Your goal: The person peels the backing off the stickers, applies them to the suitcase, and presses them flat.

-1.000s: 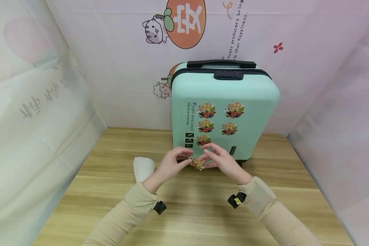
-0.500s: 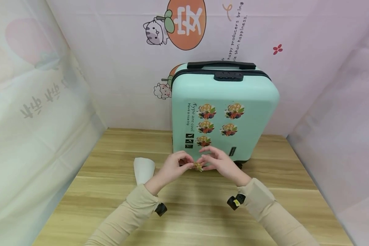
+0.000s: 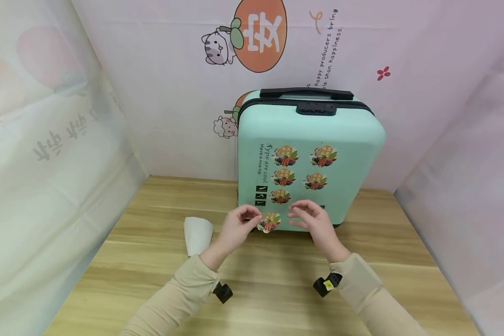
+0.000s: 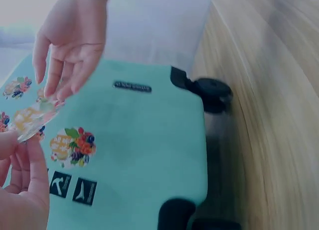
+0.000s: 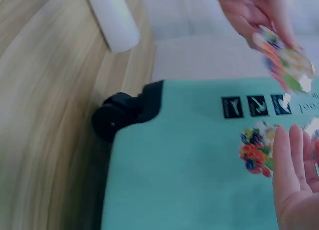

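My left hand (image 3: 235, 228) pinches the edge of a round fruit-print sticker (image 3: 269, 223) between thumb and fingertips, low in front of the mint-green suitcase (image 3: 344, 163). In the right wrist view this sticker (image 5: 286, 60) hangs apart from the case and looks slightly bent. My right hand (image 3: 317, 226) is just right of the sticker, fingers loosely bent, with nothing visible in it. Several matching stickers (image 3: 284, 177) lie on the suitcase front in two columns. In the left wrist view, one sticker (image 4: 73, 147) sits beside the small black icon labels (image 4: 84, 191).
A rolled white paper (image 3: 199, 235) lies on the wooden table (image 3: 269, 298), left of the suitcase. The case stands upright against a printed cloth backdrop (image 3: 172, 93). Its black wheel (image 4: 213, 93) shows near the tabletop. Cloth walls flank both sides.
Earlier both hands met at the sticker, which looked folded or edge-on. Now my right hand has let go and shifted right, and the sticker faces up in my left hand.
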{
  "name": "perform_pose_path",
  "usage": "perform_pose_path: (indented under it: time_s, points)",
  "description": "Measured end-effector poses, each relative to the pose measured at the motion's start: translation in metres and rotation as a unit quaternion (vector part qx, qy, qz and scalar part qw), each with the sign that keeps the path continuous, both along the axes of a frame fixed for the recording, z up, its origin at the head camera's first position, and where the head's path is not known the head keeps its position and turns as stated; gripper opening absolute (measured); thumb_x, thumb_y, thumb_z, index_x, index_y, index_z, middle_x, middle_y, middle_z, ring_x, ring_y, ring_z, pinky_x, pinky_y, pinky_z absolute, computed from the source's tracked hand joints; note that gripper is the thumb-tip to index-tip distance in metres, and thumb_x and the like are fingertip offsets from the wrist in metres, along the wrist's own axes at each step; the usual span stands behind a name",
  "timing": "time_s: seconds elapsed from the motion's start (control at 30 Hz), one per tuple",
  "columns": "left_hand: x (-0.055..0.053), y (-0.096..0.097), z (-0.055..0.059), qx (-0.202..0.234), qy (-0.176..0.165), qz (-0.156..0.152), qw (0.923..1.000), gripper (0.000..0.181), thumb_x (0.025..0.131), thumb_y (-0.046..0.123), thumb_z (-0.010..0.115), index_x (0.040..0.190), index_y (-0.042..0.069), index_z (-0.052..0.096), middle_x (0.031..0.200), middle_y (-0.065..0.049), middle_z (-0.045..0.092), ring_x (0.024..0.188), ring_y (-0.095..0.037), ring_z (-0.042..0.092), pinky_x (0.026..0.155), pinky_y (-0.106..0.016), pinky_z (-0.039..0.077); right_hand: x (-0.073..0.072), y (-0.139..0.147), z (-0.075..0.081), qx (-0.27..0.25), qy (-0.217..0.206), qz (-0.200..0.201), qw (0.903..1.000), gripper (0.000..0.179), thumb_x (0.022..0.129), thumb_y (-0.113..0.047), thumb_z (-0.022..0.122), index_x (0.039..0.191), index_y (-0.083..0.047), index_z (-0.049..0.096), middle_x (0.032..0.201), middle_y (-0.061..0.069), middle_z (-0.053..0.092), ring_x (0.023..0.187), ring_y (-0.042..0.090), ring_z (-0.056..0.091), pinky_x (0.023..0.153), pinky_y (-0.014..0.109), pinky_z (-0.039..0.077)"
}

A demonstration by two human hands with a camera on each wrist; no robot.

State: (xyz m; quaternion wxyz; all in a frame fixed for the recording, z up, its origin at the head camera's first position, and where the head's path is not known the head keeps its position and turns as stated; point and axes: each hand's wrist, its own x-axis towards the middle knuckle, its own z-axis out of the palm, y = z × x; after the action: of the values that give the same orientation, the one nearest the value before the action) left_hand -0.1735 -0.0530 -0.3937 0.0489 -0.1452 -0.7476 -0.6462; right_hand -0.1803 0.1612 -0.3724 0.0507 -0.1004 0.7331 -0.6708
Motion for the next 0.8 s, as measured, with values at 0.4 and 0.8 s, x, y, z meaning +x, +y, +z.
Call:
perform_pose_path:
  time_s: [0.4,0.8]
  points:
    - [-0.009,0.028,-0.003,0.1,0.002,0.001,0.995,0.013,0.089,-0.002,0.06,0.098,-0.012,0.059,0.089,-0.012,0.061,0.077,-0.003,0.055,0.065,-0.015,0.045,0.007,-0.01,-0.006,0.039,0.057,-0.057,0.996,0.026,0.09,-0.014,0.065,0.11,0.002,0.059,0.1,0.013,0.062,0.085,0.008,0.062,0.081,0.03,0.056]
    - [-0.022,0.07,-0.018,0.055,0.048,0.058,0.9956,0.018,0.087,0.001,0.065,0.104,-0.003,0.061,0.108,-0.019,0.056,0.094,-0.03,0.058,0.083,-0.041,0.055,0.0,0.006,-0.021,0.074,0.098,-0.151,0.9809,0.021,0.087,-0.015,0.068,0.102,-0.001,0.064,0.094,0.008,0.065,0.081,0.005,0.061,0.073,0.022,0.054]
